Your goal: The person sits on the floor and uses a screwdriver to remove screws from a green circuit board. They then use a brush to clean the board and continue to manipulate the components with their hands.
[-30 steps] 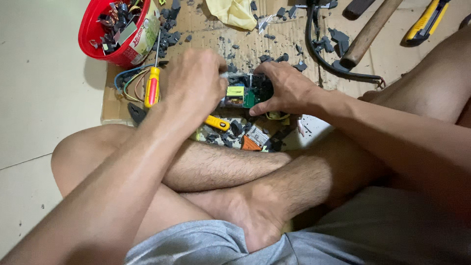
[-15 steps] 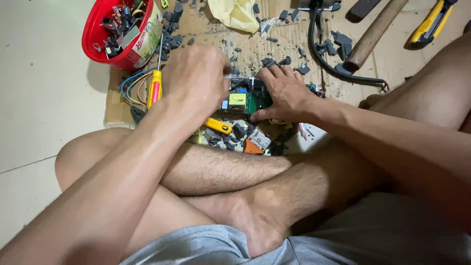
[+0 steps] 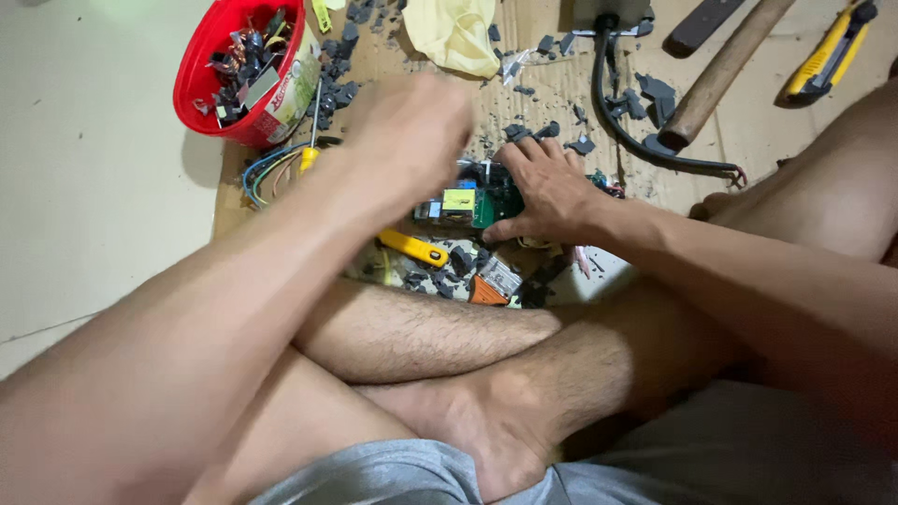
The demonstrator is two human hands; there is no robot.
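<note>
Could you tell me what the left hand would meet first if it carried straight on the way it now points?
Probably the grey broken bits on the cardboard just beyond the blurred left hand; depth is unclear.

Pale floor point(image 3: 84, 187) bearing a cardboard sheet point(image 3: 776, 131). On the sheet: red bowl point(image 3: 201, 70) of parts, yellow cloth point(image 3: 458, 33), black cable point(image 3: 627, 126), wooden handle point(image 3: 725, 70), yellow knife point(image 3: 832, 51), green circuit board point(image 3: 477, 201), scattered grey fragments point(image 3: 655, 89).
</note>
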